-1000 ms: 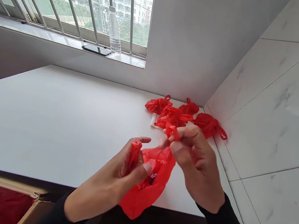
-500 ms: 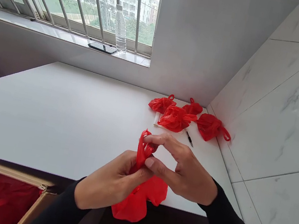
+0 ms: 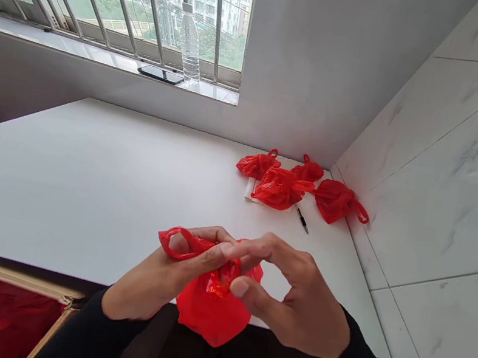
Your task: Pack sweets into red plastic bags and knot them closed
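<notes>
A red plastic bag (image 3: pixel 214 317) hangs from my hands at the table's near edge. My left hand (image 3: pixel 170 278) is closed around its gathered top, thumb pressed along it, and a handle loop sticks out to the left over the knuckles. My right hand (image 3: pixel 293 293) comes in from the right with fingers curled around the bunched plastic near the knot area. Its forefinger meets the left thumb tip, and its thumb lies beside the plastic. What the bag contains is hidden.
Several tied red bags (image 3: pixel 281 189) lie at the white table's (image 3: pixel 102 192) far right corner, beside a black pen (image 3: pixel 302 220). A cardboard box (image 3: pixel 49 334) with red material stands at lower left. A phone (image 3: pixel 160 74) and water bottle (image 3: pixel 190 47) rest on the windowsill.
The bag's handle loop has swung from upright to pointing left over my left hand. My left hand has turned and shifted left, and my right hand has lowered slightly.
</notes>
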A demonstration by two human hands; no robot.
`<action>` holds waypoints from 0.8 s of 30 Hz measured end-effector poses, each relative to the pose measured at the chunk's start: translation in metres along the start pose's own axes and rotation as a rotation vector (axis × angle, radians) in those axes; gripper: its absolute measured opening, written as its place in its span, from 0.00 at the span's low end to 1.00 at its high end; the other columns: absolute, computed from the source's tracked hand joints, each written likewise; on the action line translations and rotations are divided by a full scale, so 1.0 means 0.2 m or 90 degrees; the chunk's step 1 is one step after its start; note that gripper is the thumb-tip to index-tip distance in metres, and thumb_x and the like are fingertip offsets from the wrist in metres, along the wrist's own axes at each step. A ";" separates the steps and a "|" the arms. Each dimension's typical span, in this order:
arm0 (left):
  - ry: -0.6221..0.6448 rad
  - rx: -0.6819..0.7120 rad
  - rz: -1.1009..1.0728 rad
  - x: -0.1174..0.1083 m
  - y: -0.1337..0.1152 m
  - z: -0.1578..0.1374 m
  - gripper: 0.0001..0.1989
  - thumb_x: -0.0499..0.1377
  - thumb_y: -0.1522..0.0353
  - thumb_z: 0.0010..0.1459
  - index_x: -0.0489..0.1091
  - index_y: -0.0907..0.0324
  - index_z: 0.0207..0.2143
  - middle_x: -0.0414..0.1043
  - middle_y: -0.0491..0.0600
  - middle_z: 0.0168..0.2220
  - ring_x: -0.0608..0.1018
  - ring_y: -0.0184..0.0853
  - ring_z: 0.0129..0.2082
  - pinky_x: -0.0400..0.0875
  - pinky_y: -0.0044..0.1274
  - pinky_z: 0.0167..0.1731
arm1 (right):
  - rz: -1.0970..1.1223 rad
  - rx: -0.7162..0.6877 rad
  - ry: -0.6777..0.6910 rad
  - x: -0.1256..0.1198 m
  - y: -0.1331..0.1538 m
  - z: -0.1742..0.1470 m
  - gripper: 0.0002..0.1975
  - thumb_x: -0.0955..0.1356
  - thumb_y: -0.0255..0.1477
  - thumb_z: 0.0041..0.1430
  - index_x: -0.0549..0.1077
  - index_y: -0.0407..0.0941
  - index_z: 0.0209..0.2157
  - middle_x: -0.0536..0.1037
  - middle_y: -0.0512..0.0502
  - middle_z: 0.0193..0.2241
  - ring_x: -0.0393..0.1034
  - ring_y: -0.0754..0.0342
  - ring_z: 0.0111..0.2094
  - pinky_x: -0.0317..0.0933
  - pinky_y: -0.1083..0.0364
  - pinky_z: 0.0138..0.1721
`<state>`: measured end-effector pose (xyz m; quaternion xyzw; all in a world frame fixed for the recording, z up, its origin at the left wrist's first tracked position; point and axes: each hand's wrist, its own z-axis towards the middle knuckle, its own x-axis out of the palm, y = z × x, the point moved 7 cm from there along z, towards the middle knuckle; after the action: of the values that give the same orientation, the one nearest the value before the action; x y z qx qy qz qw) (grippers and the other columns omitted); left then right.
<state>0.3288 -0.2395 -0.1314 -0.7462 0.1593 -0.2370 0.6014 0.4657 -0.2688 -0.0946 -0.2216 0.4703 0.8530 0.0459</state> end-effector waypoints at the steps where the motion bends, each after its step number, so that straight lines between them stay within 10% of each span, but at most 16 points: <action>1: 0.018 0.013 0.048 0.00 -0.01 -0.01 0.11 0.61 0.59 0.64 0.75 0.57 0.35 0.74 0.48 0.32 0.75 0.33 0.32 0.70 0.22 0.35 | -0.016 -0.005 -0.004 0.00 -0.02 0.01 0.13 0.71 0.31 0.67 0.73 0.51 0.53 0.80 0.49 0.43 0.73 0.51 0.47 0.68 0.49 0.50; 5: 0.038 0.080 0.239 -0.03 -0.03 -0.03 0.02 0.61 0.67 0.64 0.73 0.55 0.39 0.75 0.45 0.34 0.75 0.32 0.34 0.70 0.22 0.36 | 0.013 0.035 0.113 0.06 -0.19 0.06 0.31 0.71 0.40 0.66 0.60 0.50 0.67 0.74 0.42 0.57 0.67 0.46 0.58 0.64 0.45 0.58; 12: -0.258 0.361 0.598 -0.11 -0.02 -0.07 0.17 0.54 0.85 0.54 0.67 0.55 0.37 0.67 0.41 0.33 0.68 0.25 0.26 0.63 0.18 0.24 | 0.160 0.206 0.147 0.15 -0.41 0.06 0.20 0.65 0.43 0.71 0.72 0.48 0.57 0.70 0.53 0.28 0.64 0.56 0.30 0.61 0.55 0.35; 17: -0.222 0.523 0.642 -0.06 0.06 -0.09 0.25 0.52 0.87 0.59 0.68 0.55 0.52 0.69 0.49 0.47 0.76 0.28 0.43 0.71 0.18 0.36 | 0.245 0.245 0.223 0.23 -0.49 0.05 0.18 0.64 0.42 0.72 0.70 0.47 0.54 0.64 0.56 0.24 0.55 0.58 0.24 0.54 0.56 0.26; 24: -0.211 0.469 0.758 -0.02 0.11 -0.07 0.32 0.53 0.75 0.69 0.50 0.54 0.72 0.60 0.55 0.68 0.63 0.40 0.67 0.64 0.33 0.63 | 0.180 0.220 0.082 0.14 -0.44 0.07 0.12 0.63 0.37 0.72 0.66 0.46 0.34 0.66 0.55 0.29 0.60 0.57 0.31 0.57 0.55 0.34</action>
<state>0.3190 -0.2540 -0.1503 -0.3077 0.3555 0.2096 0.8573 0.4607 -0.2121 -0.1684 -0.1964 0.6376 0.7419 -0.0672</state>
